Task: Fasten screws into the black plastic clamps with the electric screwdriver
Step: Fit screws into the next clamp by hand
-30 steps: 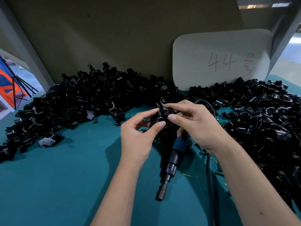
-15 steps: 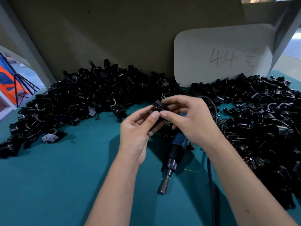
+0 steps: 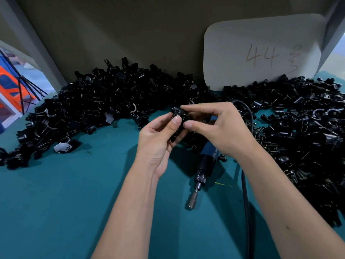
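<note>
Above screwdriver (image 3: 205,165): both hands' fingers (image 3: 176,122) pinching clamp (image 3: 177,113).

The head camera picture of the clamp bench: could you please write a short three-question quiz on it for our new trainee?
1. True or false: the electric screwdriver is lying on the teal table, in nobody's grip.
2. Which hands pinch the black clamp? A) left only B) right only C) both
3. Fill in: the card leaning on the back wall reads the number ___.

Key: 1 true. 2 C: left hand and right hand both hold it. 3 44.
</note>
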`<state>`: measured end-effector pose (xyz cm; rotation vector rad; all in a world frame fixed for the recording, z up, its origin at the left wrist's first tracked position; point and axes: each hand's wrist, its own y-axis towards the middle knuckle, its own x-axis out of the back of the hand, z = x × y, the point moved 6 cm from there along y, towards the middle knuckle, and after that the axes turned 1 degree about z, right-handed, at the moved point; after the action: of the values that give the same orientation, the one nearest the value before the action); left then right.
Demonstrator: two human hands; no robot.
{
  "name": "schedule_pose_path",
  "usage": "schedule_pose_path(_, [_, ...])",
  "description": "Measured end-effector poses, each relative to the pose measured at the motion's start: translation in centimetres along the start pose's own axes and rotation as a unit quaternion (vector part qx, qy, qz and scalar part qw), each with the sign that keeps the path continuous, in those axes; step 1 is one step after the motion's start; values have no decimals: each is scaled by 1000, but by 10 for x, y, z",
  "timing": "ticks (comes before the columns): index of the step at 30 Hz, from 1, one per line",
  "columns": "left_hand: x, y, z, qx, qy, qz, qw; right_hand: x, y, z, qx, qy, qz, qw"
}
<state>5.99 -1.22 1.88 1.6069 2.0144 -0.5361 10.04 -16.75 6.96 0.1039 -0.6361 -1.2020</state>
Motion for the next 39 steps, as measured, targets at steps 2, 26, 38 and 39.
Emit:
schedule_pose_path(2, [-1, 0, -1, -10, 4, -6, 1000, -1, -1, 2, 0, -9, 3, 1000])
schedule_pose_path(26, [24, 4, -7, -45, -14, -146, 988, 3, 0, -8, -157, -158, 20, 975])
schedule_pose_path(38, [-6, 1, 6, -51, 97, 22, 994, 1, -4, -5, -197, 389, 40, 899])
schedule_pose_path(39, [-6, 1, 5, -54, 97, 27, 993, 1, -4, -6, -197, 382, 42, 902])
